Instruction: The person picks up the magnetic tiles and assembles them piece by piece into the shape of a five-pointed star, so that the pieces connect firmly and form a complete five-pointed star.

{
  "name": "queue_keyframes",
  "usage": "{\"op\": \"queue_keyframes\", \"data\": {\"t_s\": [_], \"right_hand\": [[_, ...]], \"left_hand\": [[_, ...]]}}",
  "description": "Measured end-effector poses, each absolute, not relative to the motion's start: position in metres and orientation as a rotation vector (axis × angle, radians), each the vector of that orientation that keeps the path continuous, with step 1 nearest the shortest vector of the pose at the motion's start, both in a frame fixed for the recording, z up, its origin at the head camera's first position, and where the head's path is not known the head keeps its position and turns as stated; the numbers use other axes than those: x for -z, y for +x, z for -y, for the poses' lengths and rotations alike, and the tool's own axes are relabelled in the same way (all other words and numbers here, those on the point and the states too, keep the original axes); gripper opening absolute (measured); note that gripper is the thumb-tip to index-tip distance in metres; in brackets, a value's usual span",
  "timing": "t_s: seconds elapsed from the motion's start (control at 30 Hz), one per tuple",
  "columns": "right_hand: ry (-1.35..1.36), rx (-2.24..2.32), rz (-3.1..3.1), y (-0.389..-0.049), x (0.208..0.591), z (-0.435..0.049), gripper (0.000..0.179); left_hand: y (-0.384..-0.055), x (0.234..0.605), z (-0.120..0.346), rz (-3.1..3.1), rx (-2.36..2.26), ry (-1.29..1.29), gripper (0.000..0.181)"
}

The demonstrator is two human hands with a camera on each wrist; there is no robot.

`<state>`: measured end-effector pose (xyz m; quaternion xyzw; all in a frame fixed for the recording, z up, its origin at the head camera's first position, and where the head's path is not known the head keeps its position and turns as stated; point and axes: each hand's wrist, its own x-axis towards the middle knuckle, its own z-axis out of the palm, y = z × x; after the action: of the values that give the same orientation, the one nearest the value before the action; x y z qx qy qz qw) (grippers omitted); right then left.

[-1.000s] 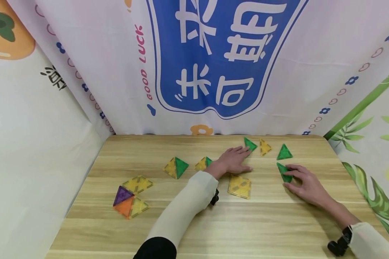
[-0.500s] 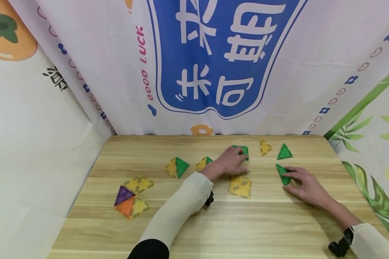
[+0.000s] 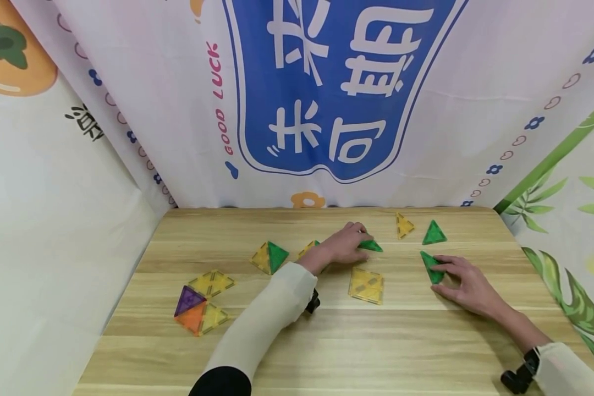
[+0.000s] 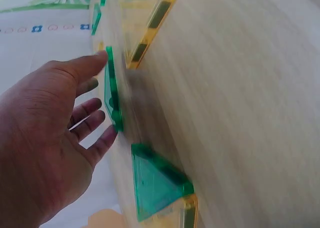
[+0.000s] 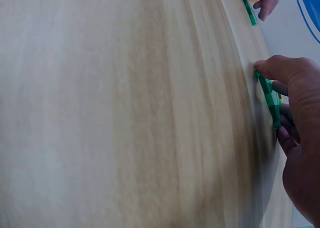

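My left hand (image 3: 344,245) grips a green triangular magnetic tile (image 3: 373,246) on the wooden table, its palm covering part of the tile. In the left wrist view, the thumb touches one end of that tile and the little finger the other. To the right, my right hand (image 3: 467,283) holds a second green triangular tile (image 3: 432,268) by its edges between thumb and fingers. Its long edge shows in the right wrist view. Beside my left wrist, a yellow-and-green tile pair (image 4: 160,188) is partly hidden in the head view. Yellow tiles forming a square (image 3: 366,286) lie between the hands.
A yellow triangle (image 3: 403,226) and a green triangle (image 3: 434,233) lie near the back edge of the table (image 3: 376,352). Another yellow-green pair (image 3: 269,257) sits left of centre. Farther left is a cluster with a purple tile (image 3: 189,300) and an orange tile (image 3: 192,319).
My left hand has drawn its green tile left and toward the front, turning it along the way. The right hand's green tile has shifted slightly forward; that hand has barely moved.
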<state>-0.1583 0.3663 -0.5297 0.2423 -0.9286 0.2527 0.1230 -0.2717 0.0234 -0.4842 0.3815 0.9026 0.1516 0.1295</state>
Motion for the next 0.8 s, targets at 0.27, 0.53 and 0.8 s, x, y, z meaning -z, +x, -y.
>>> {"op": "queue_keyframes", "data": {"t_s": [0.27, 0.53, 0.8], "right_hand": [[0.689, -0.754, 2.718, -0.1584, 0.5308, -0.3672, 0.041], [0.677, -0.744, 2.724, -0.1604, 0.5326, -0.3672, 0.041], [0.612, -0.779, 2.744, -0.1636, 0.5304, -0.3580, 0.039]], "left_hand": [[-0.2808, 0.4866, -0.0203, -2.561, -0.421, 1.106, 0.055], [-0.2823, 0.4877, -0.0249, -2.594, -0.408, 1.157, 0.048], [-0.2832, 0.4910, -0.0250, -2.641, -0.477, 1.127, 0.052]]}}
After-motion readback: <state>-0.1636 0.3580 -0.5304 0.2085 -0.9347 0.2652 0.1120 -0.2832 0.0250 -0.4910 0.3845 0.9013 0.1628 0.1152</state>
